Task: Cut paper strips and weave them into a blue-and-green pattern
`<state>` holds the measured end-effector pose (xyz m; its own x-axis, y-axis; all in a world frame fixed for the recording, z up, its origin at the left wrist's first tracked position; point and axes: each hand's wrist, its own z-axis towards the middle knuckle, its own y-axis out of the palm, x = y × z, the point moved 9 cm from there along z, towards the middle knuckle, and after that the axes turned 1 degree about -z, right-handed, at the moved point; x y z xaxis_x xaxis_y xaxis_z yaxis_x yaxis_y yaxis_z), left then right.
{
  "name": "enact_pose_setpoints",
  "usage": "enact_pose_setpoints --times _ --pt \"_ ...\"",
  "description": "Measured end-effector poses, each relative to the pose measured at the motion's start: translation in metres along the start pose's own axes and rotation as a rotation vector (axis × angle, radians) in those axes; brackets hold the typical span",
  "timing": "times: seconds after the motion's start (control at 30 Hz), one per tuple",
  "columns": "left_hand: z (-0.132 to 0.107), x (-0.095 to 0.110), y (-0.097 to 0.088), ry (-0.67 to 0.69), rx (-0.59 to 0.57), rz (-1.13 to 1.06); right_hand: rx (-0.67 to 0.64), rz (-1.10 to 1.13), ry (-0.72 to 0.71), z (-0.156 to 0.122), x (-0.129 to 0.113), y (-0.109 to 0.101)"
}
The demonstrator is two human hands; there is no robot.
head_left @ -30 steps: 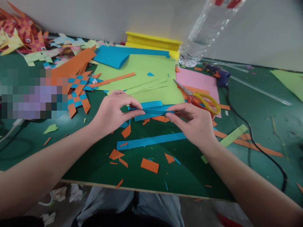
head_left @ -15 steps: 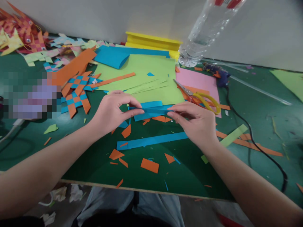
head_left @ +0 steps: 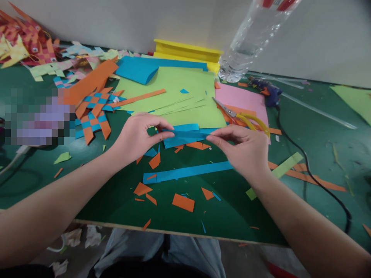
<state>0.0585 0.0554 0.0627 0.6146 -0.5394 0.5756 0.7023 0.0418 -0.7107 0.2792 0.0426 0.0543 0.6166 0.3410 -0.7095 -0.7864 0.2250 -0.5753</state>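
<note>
A narrow blue paper strip [head_left: 189, 134] is stretched between my two hands. My left hand [head_left: 142, 135] pinches its left end between thumb and fingers. At the other end, my right hand [head_left: 243, 148] pinches it the same way. Just behind and below the held strip lie more blue paper pieces, partly hidden by it. Closer to me a long blue strip [head_left: 185, 172] lies on the green table, its right end under my right hand. Scissors with yellow handles [head_left: 232, 112] rest beyond my right hand, partly covered by it.
Light green sheets [head_left: 179, 79] and a pink sheet [head_left: 240, 96] lie behind. A water bottle [head_left: 243, 42] stands near the wall, beside a glue gun [head_left: 268, 92] with a black cord. Woven orange-and-blue pieces [head_left: 94, 112] are at left. Orange scraps [head_left: 183, 202] litter the front.
My right hand has shifted slightly right, and my left-hand fingertips have moved a little left. Both still pinch the blue strip. The things on the table lie as before.
</note>
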Motion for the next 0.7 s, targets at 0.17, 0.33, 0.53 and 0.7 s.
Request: enact_pose_setpoints --times 0.17,0.33,0.53,0.7 --pt "0.001 -0.005 0.004 -0.02 -0.03 0.006 -0.004 -0.056 -0.045 0.0 -0.003 0.0" --pt "0.0 -0.008 0.008 0.004 -0.049 0.092 -0.086 -0.086 -0.012 0.002 0.007 0.009" --pt "-0.005 0.016 0.014 0.216 -0.088 0.158 -0.101 -0.131 0.005 0.003 0.008 0.01" --pt "-0.028 0.05 0.042 0.542 -0.407 0.095 -0.055 -0.114 -0.05 0.001 -0.001 0.006"
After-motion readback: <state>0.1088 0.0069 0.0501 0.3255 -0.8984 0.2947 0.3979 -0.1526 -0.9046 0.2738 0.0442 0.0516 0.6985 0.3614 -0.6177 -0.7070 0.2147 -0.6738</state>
